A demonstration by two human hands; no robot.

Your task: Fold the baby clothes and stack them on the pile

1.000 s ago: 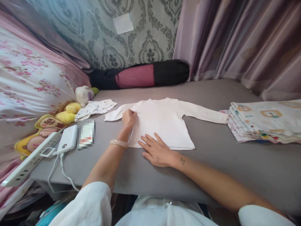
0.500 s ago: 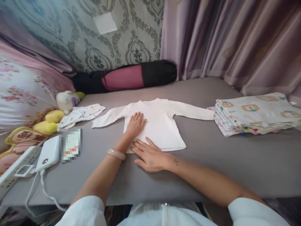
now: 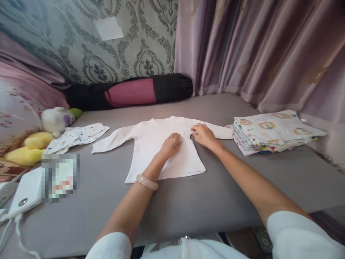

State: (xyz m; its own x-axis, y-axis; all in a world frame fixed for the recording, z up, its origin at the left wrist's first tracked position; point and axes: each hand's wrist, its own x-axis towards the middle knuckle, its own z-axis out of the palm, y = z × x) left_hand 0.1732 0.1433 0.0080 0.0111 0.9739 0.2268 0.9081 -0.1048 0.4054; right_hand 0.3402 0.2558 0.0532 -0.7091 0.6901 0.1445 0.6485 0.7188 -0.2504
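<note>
A white long-sleeved shirt lies spread flat on the grey surface, its collar away from me and both sleeves stretched out sideways. My left hand, with a pale bangle on the wrist, rests palm down on the shirt's front, fingers extended and holding nothing. At the right armpit, my right hand has its fingers bent and thumb brought in, pinching the sleeve's edge. The tip of that sleeve reaches a stack of folded printed cloths.
A small dotted garment lies left of the shirt, near plush toys. Closer to me on the left are a white power bank with cables and a pixelated item. A long black and maroon bag lies along the wall.
My left hand has slid right across the shirt. My right hand has left the lower hem and moved up and right to the armpit, its fingers now bent. The view has shifted right.
</note>
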